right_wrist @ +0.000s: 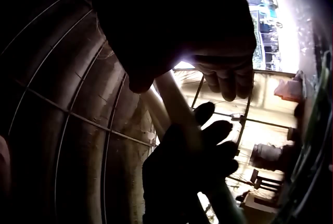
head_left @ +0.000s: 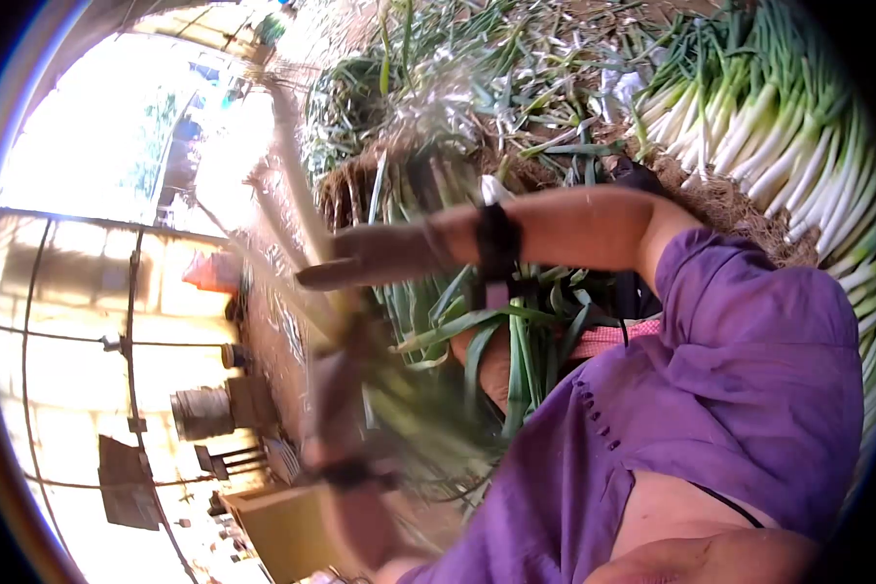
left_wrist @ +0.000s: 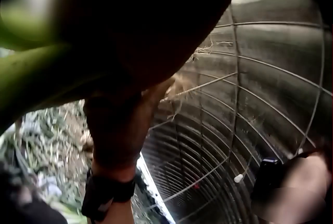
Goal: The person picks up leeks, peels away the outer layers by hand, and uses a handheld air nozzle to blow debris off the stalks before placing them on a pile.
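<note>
Several long green onions (head_left: 297,185) stand out in front of the person, pale stalks fanned and root ends pointing up-left in the head view. My left hand (head_left: 339,394), motion-blurred there, grips them lower down, near where the green leaves (head_left: 428,399) trail off. In the right wrist view, the left hand (right_wrist: 190,169) is a dark silhouette with spread fingers around the pale stalks (right_wrist: 179,112). My right hand (head_left: 384,258) lies across the stalks above it, fingers fairly straight. Seen from its own wrist, the right hand (right_wrist: 177,31) is mostly dark, with its fingertips (right_wrist: 229,83) beside the stalks.
A neat pile of trimmed green onions (head_left: 749,136) lies at upper right. Untrimmed onions and loose leaf scraps (head_left: 516,88) cover the ground. Green leaves (head_left: 526,360) lie by the lap. Beyond are a ribbed tunnel wall (head_left: 78,321), a barrel (head_left: 201,413) and a yellow box (head_left: 282,530).
</note>
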A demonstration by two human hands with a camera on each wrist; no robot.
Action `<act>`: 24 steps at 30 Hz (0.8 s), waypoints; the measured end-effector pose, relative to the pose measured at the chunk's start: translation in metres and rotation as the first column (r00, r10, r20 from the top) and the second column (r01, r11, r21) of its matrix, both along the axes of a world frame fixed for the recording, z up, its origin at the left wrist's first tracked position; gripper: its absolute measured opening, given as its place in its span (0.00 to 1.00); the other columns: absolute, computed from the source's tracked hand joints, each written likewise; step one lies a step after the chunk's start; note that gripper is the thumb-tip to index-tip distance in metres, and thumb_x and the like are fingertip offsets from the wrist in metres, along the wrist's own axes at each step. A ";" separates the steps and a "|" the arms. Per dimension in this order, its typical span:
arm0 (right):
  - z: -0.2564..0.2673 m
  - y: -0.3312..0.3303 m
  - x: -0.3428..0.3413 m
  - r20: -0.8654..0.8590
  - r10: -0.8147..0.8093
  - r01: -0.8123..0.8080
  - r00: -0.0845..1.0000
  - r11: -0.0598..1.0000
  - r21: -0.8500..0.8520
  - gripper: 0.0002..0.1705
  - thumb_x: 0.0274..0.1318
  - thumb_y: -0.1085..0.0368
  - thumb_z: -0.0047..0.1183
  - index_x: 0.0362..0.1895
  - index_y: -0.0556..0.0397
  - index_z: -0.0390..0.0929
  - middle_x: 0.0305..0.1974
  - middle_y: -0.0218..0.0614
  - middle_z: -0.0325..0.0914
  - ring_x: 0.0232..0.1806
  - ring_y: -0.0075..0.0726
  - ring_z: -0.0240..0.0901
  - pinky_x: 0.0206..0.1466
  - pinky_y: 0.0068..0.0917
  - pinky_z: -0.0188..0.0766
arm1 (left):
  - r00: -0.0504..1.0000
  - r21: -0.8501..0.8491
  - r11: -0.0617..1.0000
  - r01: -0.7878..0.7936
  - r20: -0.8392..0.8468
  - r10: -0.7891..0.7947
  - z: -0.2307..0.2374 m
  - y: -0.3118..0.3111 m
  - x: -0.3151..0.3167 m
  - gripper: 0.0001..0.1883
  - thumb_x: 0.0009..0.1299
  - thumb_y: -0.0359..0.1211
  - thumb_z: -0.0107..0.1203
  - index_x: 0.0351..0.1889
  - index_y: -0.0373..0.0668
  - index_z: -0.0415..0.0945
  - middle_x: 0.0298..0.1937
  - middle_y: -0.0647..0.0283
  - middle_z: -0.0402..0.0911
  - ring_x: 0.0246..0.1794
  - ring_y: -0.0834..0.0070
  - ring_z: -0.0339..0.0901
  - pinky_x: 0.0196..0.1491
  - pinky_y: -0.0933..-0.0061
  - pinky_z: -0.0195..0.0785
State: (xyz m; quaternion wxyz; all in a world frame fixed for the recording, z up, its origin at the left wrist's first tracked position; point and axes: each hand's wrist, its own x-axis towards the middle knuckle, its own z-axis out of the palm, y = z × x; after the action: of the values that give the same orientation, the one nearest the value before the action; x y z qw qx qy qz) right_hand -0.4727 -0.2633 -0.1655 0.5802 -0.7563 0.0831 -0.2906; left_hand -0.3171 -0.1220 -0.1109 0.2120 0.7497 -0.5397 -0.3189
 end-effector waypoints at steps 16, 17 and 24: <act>-0.097 -0.021 -0.093 0.206 -0.570 0.382 0.795 0.735 0.560 0.23 0.64 0.51 0.58 0.53 0.55 0.82 0.44 0.34 0.83 0.41 0.25 0.75 0.48 0.26 0.71 | 0.826 -0.088 0.953 0.291 -0.480 -0.297 -0.113 -0.052 -0.072 0.22 0.78 0.49 0.51 0.46 0.37 0.77 0.33 0.68 0.79 0.32 0.83 0.73 0.34 0.80 0.65; -0.099 -0.025 -0.093 0.167 -0.555 0.388 0.815 0.737 0.553 0.26 0.63 0.49 0.58 0.57 0.54 0.80 0.43 0.35 0.83 0.41 0.28 0.77 0.47 0.28 0.72 | 0.830 -0.078 0.964 0.256 -0.493 -0.260 -0.113 -0.052 -0.071 0.22 0.77 0.49 0.52 0.45 0.37 0.78 0.32 0.68 0.79 0.31 0.83 0.73 0.33 0.80 0.64; -0.135 -0.020 -0.083 0.023 -0.545 0.546 0.838 0.838 0.000 0.31 0.68 0.40 0.47 0.48 0.59 0.79 0.37 0.40 0.82 0.42 0.44 0.77 0.52 0.35 0.73 | 0.818 0.016 0.969 0.247 -0.539 -0.200 -0.102 -0.063 -0.092 0.22 0.74 0.52 0.57 0.38 0.40 0.78 0.23 0.73 0.73 0.19 0.83 0.66 0.22 0.80 0.58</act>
State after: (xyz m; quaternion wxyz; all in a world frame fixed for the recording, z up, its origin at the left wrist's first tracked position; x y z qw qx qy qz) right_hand -0.5561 -0.2834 -0.3004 0.4719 -0.7001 0.2874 -0.4524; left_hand -0.4089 -0.1853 -0.2130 0.2822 0.5714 -0.5297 -0.5597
